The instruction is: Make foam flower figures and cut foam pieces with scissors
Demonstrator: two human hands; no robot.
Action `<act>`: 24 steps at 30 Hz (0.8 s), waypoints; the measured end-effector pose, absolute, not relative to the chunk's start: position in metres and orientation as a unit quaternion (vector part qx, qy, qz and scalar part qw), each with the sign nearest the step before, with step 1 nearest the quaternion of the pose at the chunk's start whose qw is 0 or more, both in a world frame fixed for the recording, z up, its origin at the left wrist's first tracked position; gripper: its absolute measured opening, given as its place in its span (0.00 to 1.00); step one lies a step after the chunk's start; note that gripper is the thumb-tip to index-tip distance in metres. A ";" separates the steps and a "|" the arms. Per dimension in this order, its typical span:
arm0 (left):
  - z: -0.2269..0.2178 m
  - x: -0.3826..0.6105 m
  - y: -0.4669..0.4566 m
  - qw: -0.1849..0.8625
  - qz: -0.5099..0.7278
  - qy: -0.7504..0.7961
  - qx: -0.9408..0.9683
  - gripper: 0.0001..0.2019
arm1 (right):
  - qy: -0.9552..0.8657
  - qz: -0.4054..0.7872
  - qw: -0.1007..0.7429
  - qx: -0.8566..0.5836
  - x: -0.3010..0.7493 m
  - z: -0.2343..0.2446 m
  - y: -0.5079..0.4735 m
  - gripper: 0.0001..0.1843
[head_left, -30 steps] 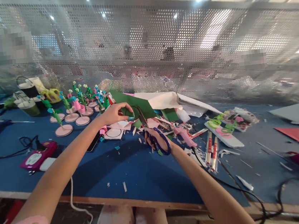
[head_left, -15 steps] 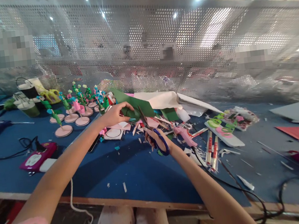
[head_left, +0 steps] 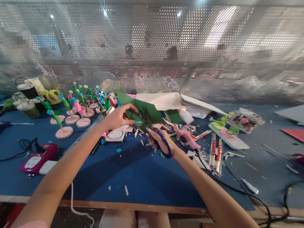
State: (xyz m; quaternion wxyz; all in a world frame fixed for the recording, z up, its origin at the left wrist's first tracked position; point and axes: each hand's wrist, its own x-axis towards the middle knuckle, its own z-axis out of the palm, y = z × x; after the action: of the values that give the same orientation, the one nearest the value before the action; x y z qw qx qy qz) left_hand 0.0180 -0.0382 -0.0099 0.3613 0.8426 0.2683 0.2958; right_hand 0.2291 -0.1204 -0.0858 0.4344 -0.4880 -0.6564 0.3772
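Note:
My left hand (head_left: pixel 121 116) pinches a sheet of dark green paper (head_left: pixel 150 111) by its left part, with a curved line visible near the thumb. Scissors with blue handles (head_left: pixel 165 145) are gripped in my right hand (head_left: pixel 157 140), their blades pointing up and away over the green paper. The blades lie against the paper just right of my left fingertips. Below both hands, small paper scraps and a white piece with a drawn circle (head_left: pixel 115 135) lie on the blue table (head_left: pixel 115 176).
Several small paper flower stands (head_left: pixel 64 132) are at the left, near a purple power socket (head_left: pixel 39 159). A pink glue gun (head_left: pixel 187 138) with a black cord is right of my right hand. Behind rises a perforated metal screen (head_left: pixel 145 52).
The green paper has turned and spread flatter between my hands. The scissors' blades look closer together and point more upward; both hands have barely shifted.

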 end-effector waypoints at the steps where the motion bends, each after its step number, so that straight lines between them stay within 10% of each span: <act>1: -0.008 0.018 -0.040 0.356 0.293 0.271 0.845 0.16 | -0.656 0.377 0.434 -0.489 0.229 -0.086 -0.120 0.30; 24: -0.005 0.018 -0.043 0.347 0.285 0.265 0.853 0.15 | -0.672 0.341 0.440 -0.488 0.232 -0.090 -0.120 0.29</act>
State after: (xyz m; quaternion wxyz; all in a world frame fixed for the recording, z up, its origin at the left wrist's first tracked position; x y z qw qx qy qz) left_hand 0.0176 -0.0434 -0.0046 0.3474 0.8530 0.2654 0.2852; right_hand 0.2318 -0.1199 -0.0901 0.4396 -0.4884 -0.6722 0.3412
